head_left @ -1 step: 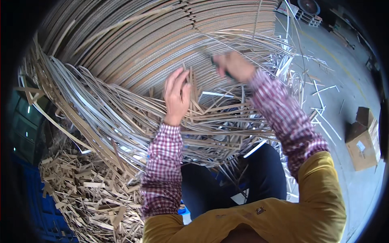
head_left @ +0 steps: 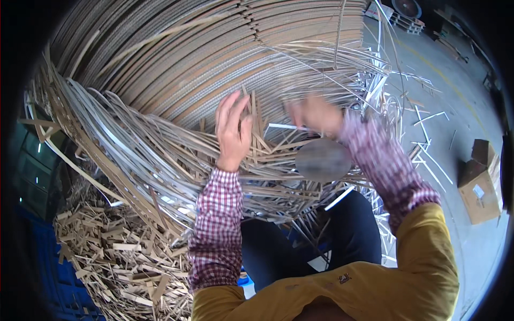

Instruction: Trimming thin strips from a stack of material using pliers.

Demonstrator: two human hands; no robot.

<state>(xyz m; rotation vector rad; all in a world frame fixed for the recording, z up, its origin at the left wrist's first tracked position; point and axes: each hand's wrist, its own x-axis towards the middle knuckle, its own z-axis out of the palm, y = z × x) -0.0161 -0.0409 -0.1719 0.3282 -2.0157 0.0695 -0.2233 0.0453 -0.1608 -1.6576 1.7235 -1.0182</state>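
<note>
Over a large stack of corrugated cardboard [head_left: 198, 80] sheets, their layered edges facing me, my left hand [head_left: 233, 134] is raised with fingers apart and slightly bent. It seems to hold nothing. Beside its fingertips a few short brown cardboard strips [head_left: 258, 120] stick up. To its right my right hand [head_left: 318, 113] is smeared by motion, its fingers closed round a dark-handled tool [head_left: 287, 91] whose blurred end points up toward the stack. Long thin cardboard strips [head_left: 144, 125] hang in a tangle along the near side. A round blurred patch hides the strips below my right hand.
Short cardboard scraps [head_left: 126, 251] are heaped at the lower left, beside a blue container [head_left: 51, 267]. On the grey floor at right stand an open cardboard box [head_left: 480, 192] and loose white strips [head_left: 425, 142]. Farther back is a pallet [head_left: 408, 22].
My right hand has moved slightly down and to the right with the tool, and both are more blurred. My left hand has barely moved.
</note>
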